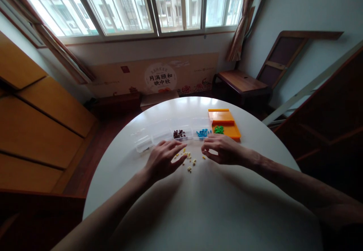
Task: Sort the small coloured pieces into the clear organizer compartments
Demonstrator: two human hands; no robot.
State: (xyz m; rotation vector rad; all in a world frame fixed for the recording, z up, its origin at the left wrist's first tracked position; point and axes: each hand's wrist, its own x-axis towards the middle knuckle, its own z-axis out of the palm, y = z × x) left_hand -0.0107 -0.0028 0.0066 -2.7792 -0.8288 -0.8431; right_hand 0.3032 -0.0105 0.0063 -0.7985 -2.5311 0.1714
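Observation:
My left hand (164, 158) hovers over the left side of a scatter of small yellow pieces (189, 155), its thumb and fingers apart and nothing visible between them. To the right of the scatter, my right hand (219, 149) has thumb and forefinger curled into a ring with the tips close together. Whatever the tips hold, if anything, is too small to make out. Just under them lies one yellow piece (203, 157). Beyond the hands stands a clear plastic compartment box (164, 136) with dark brown pieces (179, 134) and blue pieces (203, 133) in separate compartments.
An orange tray (233, 132) holding green pieces (218, 129) sits behind my right hand. All this rests on a round white table (181, 213). Past its far edge are a wooden chair (244, 81), a printed cardboard panel (193, 69) and a window.

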